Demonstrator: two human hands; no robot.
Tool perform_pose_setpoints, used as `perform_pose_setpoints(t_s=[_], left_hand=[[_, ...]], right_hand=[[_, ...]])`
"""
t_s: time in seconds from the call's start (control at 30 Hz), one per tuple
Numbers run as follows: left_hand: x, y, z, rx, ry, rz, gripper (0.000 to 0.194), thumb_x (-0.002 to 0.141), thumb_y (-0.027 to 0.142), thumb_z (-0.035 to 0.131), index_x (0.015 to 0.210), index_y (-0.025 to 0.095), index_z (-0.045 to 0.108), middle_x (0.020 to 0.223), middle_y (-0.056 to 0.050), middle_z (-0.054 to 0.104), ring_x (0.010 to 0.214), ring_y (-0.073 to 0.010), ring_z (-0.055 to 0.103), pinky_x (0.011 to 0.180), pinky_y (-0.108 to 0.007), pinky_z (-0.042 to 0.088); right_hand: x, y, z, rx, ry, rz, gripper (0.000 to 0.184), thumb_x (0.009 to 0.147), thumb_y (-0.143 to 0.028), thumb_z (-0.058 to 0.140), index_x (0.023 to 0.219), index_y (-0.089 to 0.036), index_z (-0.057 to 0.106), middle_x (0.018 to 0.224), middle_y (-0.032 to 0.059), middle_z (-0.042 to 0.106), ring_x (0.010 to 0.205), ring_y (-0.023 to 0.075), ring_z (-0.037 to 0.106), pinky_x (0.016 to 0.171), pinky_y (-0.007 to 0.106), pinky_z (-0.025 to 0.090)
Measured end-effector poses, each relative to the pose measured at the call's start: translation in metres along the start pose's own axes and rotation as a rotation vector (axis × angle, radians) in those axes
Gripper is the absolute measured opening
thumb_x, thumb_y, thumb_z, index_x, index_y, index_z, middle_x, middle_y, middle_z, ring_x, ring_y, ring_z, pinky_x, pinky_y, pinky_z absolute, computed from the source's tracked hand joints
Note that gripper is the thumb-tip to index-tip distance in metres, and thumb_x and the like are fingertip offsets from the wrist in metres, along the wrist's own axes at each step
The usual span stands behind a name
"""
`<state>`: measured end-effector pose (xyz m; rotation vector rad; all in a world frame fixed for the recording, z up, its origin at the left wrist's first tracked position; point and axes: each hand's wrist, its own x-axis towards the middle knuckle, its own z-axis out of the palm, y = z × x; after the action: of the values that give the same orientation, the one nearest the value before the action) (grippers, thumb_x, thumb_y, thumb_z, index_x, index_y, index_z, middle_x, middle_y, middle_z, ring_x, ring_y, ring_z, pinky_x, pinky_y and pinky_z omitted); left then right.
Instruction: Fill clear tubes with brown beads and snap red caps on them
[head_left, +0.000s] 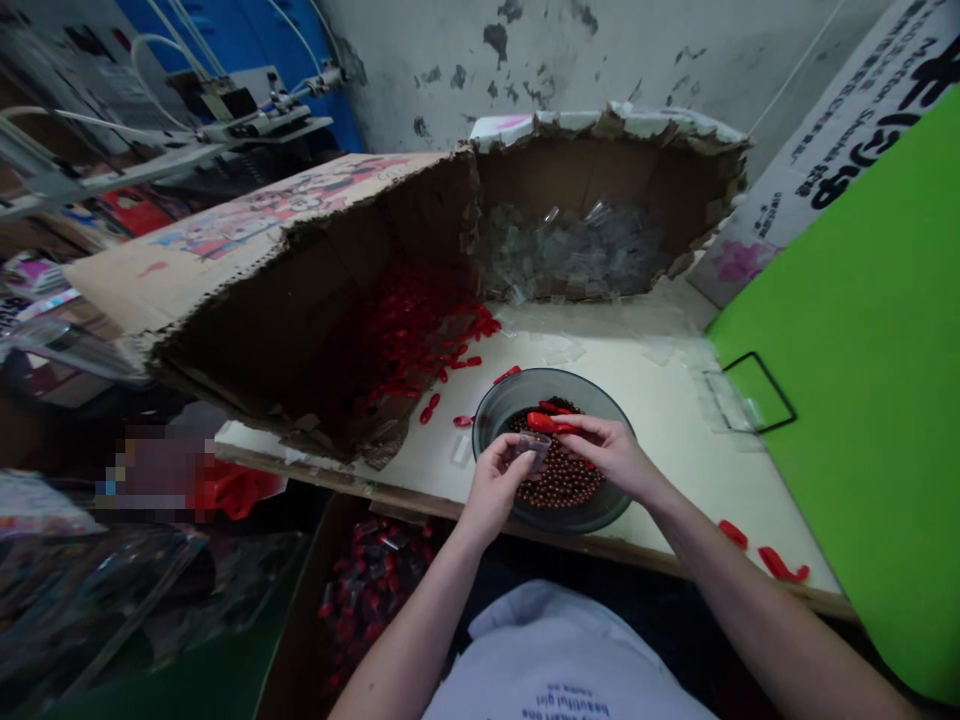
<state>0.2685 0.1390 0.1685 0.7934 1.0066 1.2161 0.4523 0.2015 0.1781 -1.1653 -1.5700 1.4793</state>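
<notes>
Over a grey bowl (491, 400) of small brown beads (566, 482), both my hands are at work close together. My left hand (499, 478) is closed on a small clear plastic container (534, 447), which looks dark inside. In my right hand (611, 450) a red plastic piece (546, 423) is pinched between thumb and fingers, just beyond the container and apart from it. Another red piece lies among the beads, partly hidden behind the one I hold.
A cut cardboard box (300, 250) at left spills many red pieces (405, 330). Another box behind holds clear plastic parts (577, 245). Below the table edge, a bin contains red-and-clear pieces (375, 570). A green board (862, 380) stands at right, near loose red pieces (780, 565).
</notes>
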Motion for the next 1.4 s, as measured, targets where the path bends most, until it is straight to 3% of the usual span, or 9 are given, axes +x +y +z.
perform_pose_setpoints(t_s=[0.07, 0.2, 0.4, 0.57, 0.73, 0.83, 0.93, 1.27, 1.4], left_hand=[[-0.002, -0.002, 0.006, 0.010, -0.015, -0.005, 0.026, 0.081, 0.034, 0.066, 0.098, 0.015, 0.061, 0.093, -0.005, 0.067, 0.081, -0.0143, 0.064, 0.072, -0.026, 0.054], [-0.003, -0.001, 0.011, 0.019, -0.026, 0.001, 0.025, 0.082, 0.034, 0.065, 0.097, 0.015, 0.061, 0.091, -0.004, 0.066, 0.081, -0.0135, 0.062, 0.071, -0.024, 0.053], [-0.001, 0.002, 0.009, 0.041, -0.042, 0.009, 0.024, 0.082, 0.034, 0.064, 0.095, 0.015, 0.061, 0.091, -0.005, 0.064, 0.082, -0.0146, 0.062, 0.070, -0.024, 0.052], [0.000, 0.002, 0.008, 0.065, -0.054, 0.010, 0.022, 0.083, 0.033, 0.062, 0.097, 0.016, 0.061, 0.092, -0.004, 0.064, 0.082, -0.0143, 0.061, 0.072, -0.024, 0.051], [-0.002, 0.005, 0.009, 0.093, -0.110, 0.023, 0.021, 0.085, 0.031, 0.060, 0.100, 0.017, 0.062, 0.096, -0.006, 0.065, 0.088, -0.0155, 0.061, 0.075, -0.024, 0.051], [-0.002, 0.005, 0.006, 0.097, -0.100, 0.020, 0.024, 0.085, 0.032, 0.060, 0.103, 0.016, 0.063, 0.102, -0.008, 0.065, 0.092, -0.0175, 0.061, 0.076, -0.026, 0.052], [0.000, 0.003, 0.003, 0.096, -0.048, 0.024, 0.024, 0.084, 0.032, 0.061, 0.102, 0.016, 0.062, 0.104, -0.008, 0.064, 0.091, -0.0172, 0.061, 0.076, -0.026, 0.052], [0.004, 0.001, 0.007, 0.126, -0.024, -0.003, 0.029, 0.082, 0.036, 0.063, 0.103, 0.017, 0.061, 0.092, -0.003, 0.063, 0.076, -0.0130, 0.059, 0.072, -0.024, 0.051], [0.004, -0.002, 0.007, 0.152, -0.021, -0.014, 0.029, 0.082, 0.039, 0.062, 0.102, 0.018, 0.060, 0.086, -0.002, 0.061, 0.068, -0.0121, 0.057, 0.066, -0.025, 0.050]], right_hand=[[-0.003, -0.002, 0.005, -0.078, 0.032, -0.085, 0.029, 0.084, -0.032, 0.062, 0.110, -0.024, 0.069, 0.112, 0.0049, 0.069, 0.101, 0.0209, 0.064, 0.093, 0.038, 0.048], [-0.009, -0.010, 0.010, -0.177, 0.041, -0.177, 0.028, 0.085, -0.028, 0.059, 0.111, -0.025, 0.069, 0.115, 0.0044, 0.068, 0.108, 0.0216, 0.061, 0.101, 0.039, 0.044], [-0.016, -0.014, 0.011, 0.046, -0.029, -0.042, 0.033, 0.084, -0.034, 0.063, 0.115, -0.024, 0.067, 0.120, 0.0052, 0.066, 0.112, 0.0234, 0.060, 0.102, 0.041, 0.044], [-0.017, -0.013, 0.012, 0.276, -0.087, 0.051, 0.039, 0.083, -0.042, 0.064, 0.118, -0.024, 0.065, 0.119, 0.0067, 0.067, 0.108, 0.0237, 0.063, 0.096, 0.041, 0.049], [-0.015, -0.013, 0.013, 0.246, 0.037, 0.075, 0.038, 0.081, -0.044, 0.066, 0.112, -0.023, 0.067, 0.113, 0.0065, 0.069, 0.091, 0.0189, 0.067, 0.080, 0.032, 0.055], [-0.013, -0.012, 0.010, 0.276, 0.146, 0.075, 0.038, 0.083, -0.042, 0.063, 0.115, -0.022, 0.064, 0.098, 0.0052, 0.071, 0.070, 0.0126, 0.064, 0.063, 0.025, 0.053], [-0.014, -0.011, 0.007, 0.334, 0.160, 0.086, 0.035, 0.082, -0.038, 0.064, 0.112, -0.021, 0.067, 0.077, 0.0015, 0.068, 0.059, 0.0089, 0.059, 0.055, 0.020, 0.049], [-0.019, -0.011, 0.005, 0.286, -0.031, 0.143, 0.032, 0.085, -0.038, 0.058, 0.110, -0.021, 0.066, 0.071, 0.0000, 0.064, 0.057, 0.0086, 0.058, 0.055, 0.020, 0.049], [-0.017, -0.014, 0.007, 0.163, 0.000, 0.102, 0.035, 0.082, -0.041, 0.063, 0.110, -0.020, 0.066, 0.075, 0.0012, 0.066, 0.060, 0.0114, 0.060, 0.057, 0.023, 0.052]])
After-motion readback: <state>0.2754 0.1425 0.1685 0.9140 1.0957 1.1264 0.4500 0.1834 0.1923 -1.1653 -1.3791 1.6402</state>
